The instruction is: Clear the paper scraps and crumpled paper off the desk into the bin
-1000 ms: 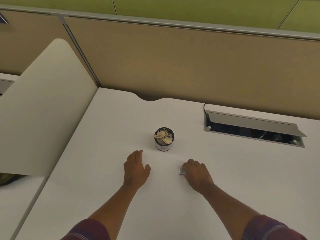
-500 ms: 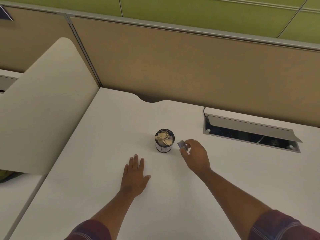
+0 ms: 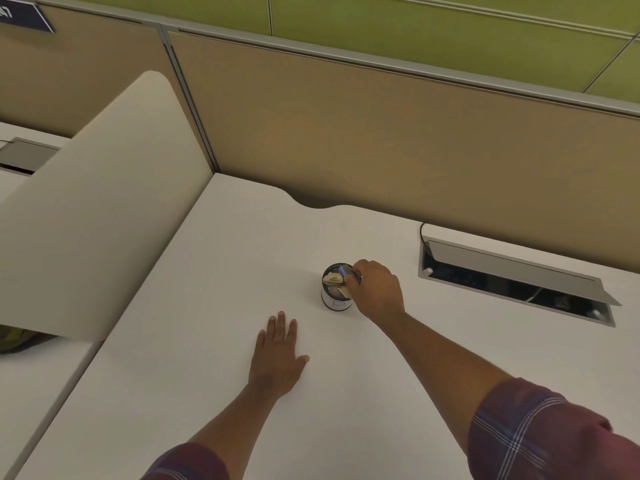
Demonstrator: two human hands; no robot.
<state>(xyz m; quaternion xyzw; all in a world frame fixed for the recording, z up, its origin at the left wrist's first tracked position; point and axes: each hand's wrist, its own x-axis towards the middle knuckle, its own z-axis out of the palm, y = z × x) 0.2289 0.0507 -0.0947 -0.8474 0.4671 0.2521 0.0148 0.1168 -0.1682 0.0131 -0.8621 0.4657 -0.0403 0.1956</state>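
A small round bin [image 3: 333,301] with a dark rim and white wall stands in the middle of the white desk [image 3: 207,278]. Several tan paper scraps [image 3: 331,280] lie inside it. My right hand [image 3: 375,289] hovers over the bin's right rim, fingertips pinched on a small grey-blue paper scrap [image 3: 344,271] just above the opening. My left hand [image 3: 277,358] lies flat on the desk, fingers apart, near and to the left of the bin, holding nothing.
An open cable hatch [image 3: 516,278] with a raised grey flap sits in the desk at the right. A tan partition wall [image 3: 381,140] runs along the back. A cream side divider [image 3: 86,220] stands at the left.
My right hand lifted the small scrap from the desk and carried it forward and left, over the bin's opening. My left hand flattened and stayed in place.
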